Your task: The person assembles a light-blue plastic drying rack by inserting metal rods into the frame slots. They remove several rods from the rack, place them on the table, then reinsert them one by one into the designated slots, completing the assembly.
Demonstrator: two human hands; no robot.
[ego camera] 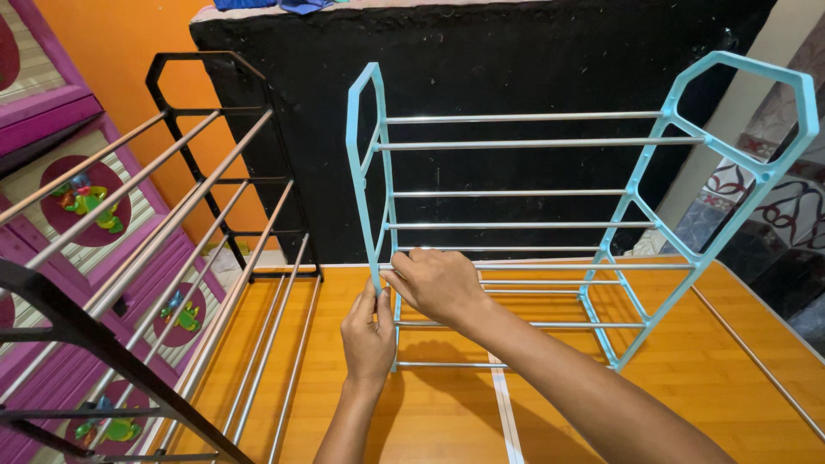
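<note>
Both your hands close on the light-blue rack: right hand wraps a rail at its side frame, left hand pinches the frame post just below, at 6 o'clock. Rack stands centre on the wooden table; black rack at 9 o'clock.

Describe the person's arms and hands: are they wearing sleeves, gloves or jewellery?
Both forearms are bare as far as the picture shows, with no sleeves in view. The left hand and the right hand wear no gloves. No watch, bracelet or ring shows on the sides facing the camera. The fingernails look short and plain.
</note>
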